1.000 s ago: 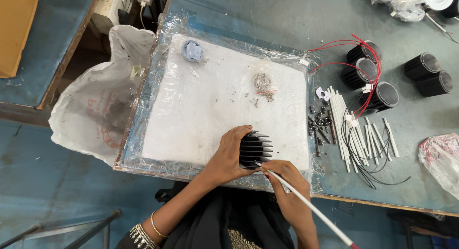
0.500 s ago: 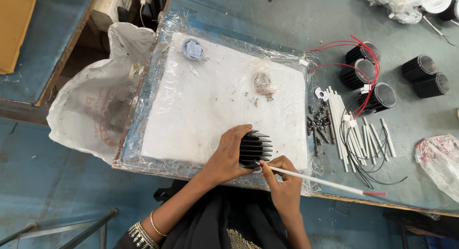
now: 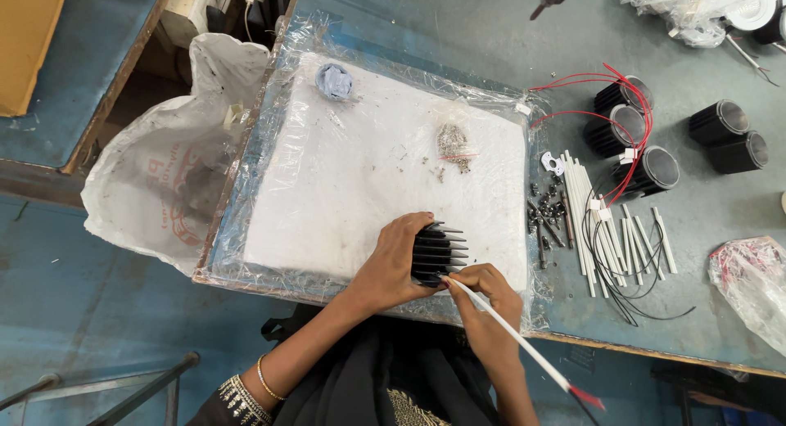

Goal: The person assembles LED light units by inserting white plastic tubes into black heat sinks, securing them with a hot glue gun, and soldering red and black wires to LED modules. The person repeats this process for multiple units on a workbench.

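Note:
My left hand [image 3: 393,262] grips a black finned heat sink [image 3: 438,252] lying on its side at the near edge of a white foam pad [image 3: 352,180]. My right hand [image 3: 483,299] pinches a white sleeved wire [image 3: 524,344] whose front end touches the heat sink's near side. The wire runs back toward me and ends in red and black leads at the bottom right.
Several black heat sinks [image 3: 647,168] with red wires stand to the right, beside several white sleeved wires [image 3: 606,234] and small black screws [image 3: 544,213]. A small bag of screws [image 3: 452,141] and a grey tape roll [image 3: 334,81] lie on the pad. A white sack [image 3: 160,180] hangs at the left.
The white wire has swung: half a second ago its tail lay out to the right along the table edge, now it points down toward me. My left hand has kept its hold on the heat sink.

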Demonstrator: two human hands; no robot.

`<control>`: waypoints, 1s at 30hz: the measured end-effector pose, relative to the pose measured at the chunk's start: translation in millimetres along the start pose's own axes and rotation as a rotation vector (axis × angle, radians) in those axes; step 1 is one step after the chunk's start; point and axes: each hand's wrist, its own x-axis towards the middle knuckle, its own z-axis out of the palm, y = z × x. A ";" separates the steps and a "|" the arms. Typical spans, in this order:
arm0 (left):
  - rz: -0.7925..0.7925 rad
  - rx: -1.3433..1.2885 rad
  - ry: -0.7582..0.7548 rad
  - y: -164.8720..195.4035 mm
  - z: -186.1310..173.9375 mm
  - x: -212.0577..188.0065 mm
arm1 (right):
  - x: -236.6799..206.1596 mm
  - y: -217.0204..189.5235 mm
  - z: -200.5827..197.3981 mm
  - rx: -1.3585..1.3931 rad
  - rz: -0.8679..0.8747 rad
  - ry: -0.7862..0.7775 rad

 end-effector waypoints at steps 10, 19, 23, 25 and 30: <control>-0.046 0.004 -0.035 2.4 -2.9 0.0 | 6.8 -6.5 -17.5 0.033 0.051 -0.203; -0.057 -0.009 -0.030 0.8 -2.6 -0.6 | -1.3 19.8 -4.3 0.197 0.150 0.000; -0.036 0.010 -0.017 1.5 -2.9 -0.6 | -0.1 28.3 8.3 0.222 0.210 0.010; -0.024 0.019 -0.008 2.2 -2.3 -0.9 | 1.4 26.8 9.9 0.166 0.225 0.000; -0.035 0.014 -0.008 1.9 -2.1 -1.1 | 2.6 16.1 -5.1 0.162 0.029 -0.105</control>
